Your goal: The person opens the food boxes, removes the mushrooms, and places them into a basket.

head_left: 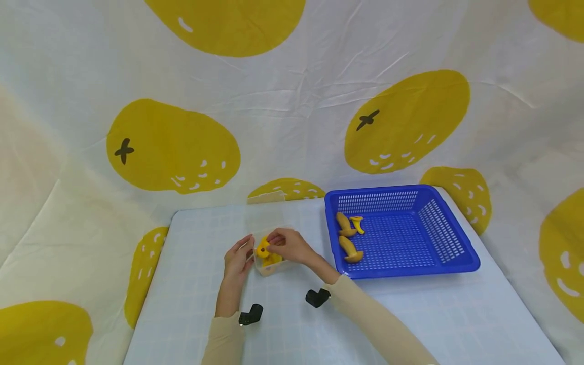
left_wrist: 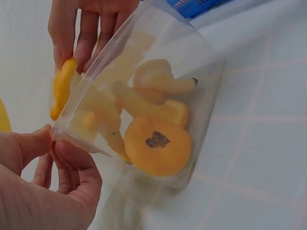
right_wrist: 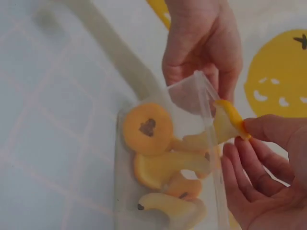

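A clear plastic box (head_left: pixel 268 271) with several yellow toy mushrooms in it stands on the table. My left hand (head_left: pixel 237 257) pinches the rim of the box at its left side. Over the opening, my right hand (head_left: pixel 292 246) pinches a yellow mushroom (right_wrist: pixel 229 119) by its cap edge between thumb and fingers; its stem dips inside the box wall. Through the wall, a round cap (left_wrist: pixel 157 145) with a dark spot shows in the left wrist view, along with curved stems. The clear lid (head_left: pixel 266 198) is raised behind the box.
To the right stands a blue plastic basket (head_left: pixel 406 274). In its left part lie two brown mushrooms (head_left: pixel 350 249) and one yellow mushroom (head_left: pixel 358 224). A light checked cloth (head_left: pixel 196 238) covers the table, and a fruit-printed curtain (head_left: pixel 283 126) hangs close behind.
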A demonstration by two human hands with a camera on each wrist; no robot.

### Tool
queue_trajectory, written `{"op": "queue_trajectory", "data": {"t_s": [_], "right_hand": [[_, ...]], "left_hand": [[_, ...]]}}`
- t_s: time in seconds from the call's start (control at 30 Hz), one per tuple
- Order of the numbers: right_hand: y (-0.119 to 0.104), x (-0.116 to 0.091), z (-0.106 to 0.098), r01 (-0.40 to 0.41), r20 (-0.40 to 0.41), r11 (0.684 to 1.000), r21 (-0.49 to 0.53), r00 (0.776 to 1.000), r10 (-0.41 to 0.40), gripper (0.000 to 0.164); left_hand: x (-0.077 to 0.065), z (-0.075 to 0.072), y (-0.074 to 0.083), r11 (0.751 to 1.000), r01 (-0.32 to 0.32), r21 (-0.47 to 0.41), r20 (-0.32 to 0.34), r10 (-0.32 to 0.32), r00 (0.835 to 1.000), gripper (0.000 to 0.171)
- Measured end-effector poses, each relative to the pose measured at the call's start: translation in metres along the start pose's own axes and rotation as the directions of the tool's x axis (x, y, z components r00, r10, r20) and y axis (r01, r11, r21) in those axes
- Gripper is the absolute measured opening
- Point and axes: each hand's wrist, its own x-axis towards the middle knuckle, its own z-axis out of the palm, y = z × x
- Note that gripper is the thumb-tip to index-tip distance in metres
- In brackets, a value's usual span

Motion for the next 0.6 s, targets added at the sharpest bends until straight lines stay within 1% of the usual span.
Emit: {"op": "queue_trajectory", "data": {"t_s": [0.13, 0.3, 0.47, 0.6], "right_hand": [[-0.001, -0.005, -0.008, -0.032, 0.021, 0.998, 0.050, 0.999, 0.031, 0.022], [-0.002, -0.013, -0.019, -0.058, 0.028, 0.991, 0.123, 0.998, 0.055, 0.022], [0.001, -0.021, -0.031, -0.054, -0.001, 0.985, 0.162, 0.998, 0.055, 0.024], [0.001, -0.028, -0.042, -0.072, -0.028, 0.979, 0.188, 0.997, 0.079, 0.025]], "left_hand": [[-0.001, 0.000, 0.000, 1.000, -0.005, -0.011, 0.008, 0.005, 1.000, 0.047], [0.000, -0.001, -0.001, 1.000, -0.013, -0.012, 0.006, 0.013, 1.000, 0.048], [0.003, -0.001, -0.002, 1.000, -0.004, -0.007, -0.001, 0.004, 1.000, 0.045], [0.003, 0.000, -0.002, 1.000, 0.003, 0.005, 0.007, -0.003, 1.000, 0.045]]}}
